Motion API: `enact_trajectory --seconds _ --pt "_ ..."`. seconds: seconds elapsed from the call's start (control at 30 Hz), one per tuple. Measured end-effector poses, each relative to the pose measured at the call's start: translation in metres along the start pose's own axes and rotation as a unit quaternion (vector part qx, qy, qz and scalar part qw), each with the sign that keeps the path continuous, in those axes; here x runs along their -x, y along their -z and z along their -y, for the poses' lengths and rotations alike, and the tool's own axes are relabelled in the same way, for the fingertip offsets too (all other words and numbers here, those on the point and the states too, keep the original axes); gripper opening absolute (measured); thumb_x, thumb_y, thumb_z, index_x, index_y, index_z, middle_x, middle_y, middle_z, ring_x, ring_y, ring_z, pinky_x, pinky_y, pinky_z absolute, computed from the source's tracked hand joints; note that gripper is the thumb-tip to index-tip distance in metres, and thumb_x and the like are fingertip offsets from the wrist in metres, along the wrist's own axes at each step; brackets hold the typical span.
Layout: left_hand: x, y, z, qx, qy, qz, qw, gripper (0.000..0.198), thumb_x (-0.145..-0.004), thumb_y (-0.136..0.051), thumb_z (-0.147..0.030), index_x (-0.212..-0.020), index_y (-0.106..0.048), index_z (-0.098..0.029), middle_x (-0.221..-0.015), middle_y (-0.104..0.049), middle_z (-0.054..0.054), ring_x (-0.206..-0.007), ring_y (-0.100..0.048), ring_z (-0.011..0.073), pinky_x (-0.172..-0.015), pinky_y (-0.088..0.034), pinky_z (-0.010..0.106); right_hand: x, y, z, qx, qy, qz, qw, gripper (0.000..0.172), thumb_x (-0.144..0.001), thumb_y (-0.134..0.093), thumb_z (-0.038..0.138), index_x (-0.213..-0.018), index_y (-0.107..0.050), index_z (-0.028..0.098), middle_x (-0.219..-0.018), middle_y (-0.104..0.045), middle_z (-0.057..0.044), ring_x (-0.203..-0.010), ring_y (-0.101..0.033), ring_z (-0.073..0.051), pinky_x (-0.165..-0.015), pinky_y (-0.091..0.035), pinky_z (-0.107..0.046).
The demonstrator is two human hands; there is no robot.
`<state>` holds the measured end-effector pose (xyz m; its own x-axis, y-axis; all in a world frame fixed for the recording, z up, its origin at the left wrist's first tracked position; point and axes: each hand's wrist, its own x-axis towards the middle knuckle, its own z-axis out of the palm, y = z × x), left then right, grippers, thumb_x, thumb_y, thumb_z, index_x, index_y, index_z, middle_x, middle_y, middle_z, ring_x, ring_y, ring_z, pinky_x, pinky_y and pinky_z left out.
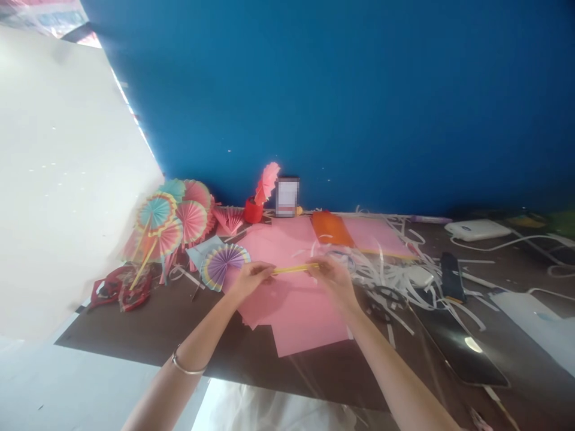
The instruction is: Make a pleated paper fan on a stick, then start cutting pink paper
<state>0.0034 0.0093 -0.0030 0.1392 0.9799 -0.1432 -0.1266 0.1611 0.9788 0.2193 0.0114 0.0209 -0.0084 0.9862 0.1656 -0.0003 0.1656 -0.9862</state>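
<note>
My left hand (253,279) and my right hand (333,280) pinch the two ends of a thin yellow strip (291,270), which runs nearly level between them. Whether it is folded paper or a stick is not clear. Both hands are over pink paper sheets (309,329) spread on the dark table. Close to my left hand lies a round pleated paper fan (220,263), purple with a pale yellow and blue edge. White paper strips (386,272) lie tangled near my right hand.
Several finished paper fans (157,212) stand at the left by the wall. A red cup (254,211) holds a pink pleated piece. An orange sheet (332,228) lies at the back. On the right are a dark phone (462,347), a white device (477,229) and cables.
</note>
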Motion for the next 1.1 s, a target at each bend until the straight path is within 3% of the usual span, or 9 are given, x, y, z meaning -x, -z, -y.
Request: enact_trajectory --seconds 0.27,0.57,0.67,0.73,0.8,0.87,0.97,1.1 --pt "0.005 0.0 -0.007 0.125 0.095 0.028 0.987 0.038 -0.054 -0.079 -0.034 -0.082 -0.069 -0.01 -0.07 -0.07 0.008 -0.06 -0.063 0.0128 -0.059 -0.049 0.022 0.002 0.0 0.005 0.018 0.015 0.028 0.999 0.027 -0.063 -0.073 0.031 -0.085 -0.062 0.019 -0.083 -0.066 -0.005 -0.073 -0.061 -0.017 -0.063 -0.05 -0.03" --pt "0.008 0.005 -0.009 0.113 0.093 0.085 0.985 0.043 -0.056 -0.08 -0.03 -0.092 -0.065 -0.011 -0.075 -0.069 0.007 -0.064 -0.064 0.0123 -0.062 -0.048 0.023 -0.004 0.01 -0.007 -0.023 0.023 0.072 0.997 0.032 -0.067 -0.071 0.029 -0.095 -0.059 0.023 -0.088 -0.062 -0.003 -0.071 -0.058 -0.014 -0.056 -0.047 -0.025" --pt "0.011 0.005 -0.008 0.077 0.07 0.138 0.985 0.046 -0.055 -0.081 -0.028 -0.094 -0.063 -0.012 -0.075 -0.068 0.005 -0.066 -0.064 0.0136 -0.063 -0.048 0.024 -0.007 0.01 -0.014 -0.027 0.02 0.072 0.997 0.04 -0.065 -0.071 0.03 -0.101 -0.055 0.024 -0.09 -0.061 -0.003 -0.071 -0.058 -0.015 -0.056 -0.047 -0.026" --pt "0.011 0.003 -0.006 0.045 0.042 0.16 0.985 0.042 -0.054 -0.081 -0.027 -0.09 -0.063 -0.012 -0.076 -0.067 0.005 -0.066 -0.063 0.014 -0.059 -0.047 0.024 -0.007 0.008 -0.018 0.014 0.033 0.035 0.999 0.041 -0.067 -0.07 0.032 -0.103 -0.052 0.024 -0.092 -0.06 -0.004 -0.072 -0.059 -0.016 -0.058 -0.049 -0.029" --pt "0.011 0.0 -0.002 0.015 0.012 0.159 0.987 0.035 -0.056 -0.08 -0.028 -0.082 -0.063 -0.012 -0.075 -0.066 0.005 -0.064 -0.062 0.0142 -0.055 -0.047 0.024 -0.002 0.004 -0.019 0.107 0.079 -0.036 0.99 0.033 -0.07 -0.066 0.032 -0.099 -0.053 0.023 -0.094 -0.059 -0.005 -0.077 -0.059 -0.018 -0.064 -0.05 -0.034" --pt "0.01 -0.004 0.002 -0.012 -0.023 0.143 0.989 0.028 -0.061 -0.076 -0.031 -0.075 -0.062 -0.012 -0.072 -0.064 0.005 -0.061 -0.06 0.0132 -0.055 -0.047 0.025 0.006 -0.002 -0.017 0.219 0.153 -0.085 0.96 0.017 -0.074 -0.062 0.032 -0.086 -0.056 0.022 -0.096 -0.058 -0.006 -0.087 -0.057 -0.021 -0.076 -0.048 -0.039" --pt "0.011 -0.01 0.003 -0.052 -0.076 0.116 0.989 0.02 -0.07 -0.068 -0.031 -0.074 -0.064 -0.011 -0.074 -0.063 0.005 -0.06 -0.058 0.0109 -0.06 -0.048 0.026 0.019 -0.016 -0.009 0.302 0.226 -0.042 0.925 0.011 -0.078 -0.056 0.031 -0.072 -0.056 0.022 -0.095 -0.058 -0.005 -0.095 -0.055 -0.021 -0.086 -0.044 -0.039" --pt "0.016 -0.017 0.0 -0.064 -0.113 0.133 0.983 0.026 -0.073 -0.064 -0.021 -0.097 -0.065 -0.014 -0.103 -0.063 0.011 -0.084 -0.063 0.0176 -0.076 -0.051 0.032 0.028 -0.032 -0.007 0.258 0.185 0.049 0.947 0.011 -0.08 -0.055 0.033 -0.082 -0.058 0.023 -0.095 -0.058 -0.005 -0.09 -0.057 -0.019 -0.078 -0.048 -0.034"
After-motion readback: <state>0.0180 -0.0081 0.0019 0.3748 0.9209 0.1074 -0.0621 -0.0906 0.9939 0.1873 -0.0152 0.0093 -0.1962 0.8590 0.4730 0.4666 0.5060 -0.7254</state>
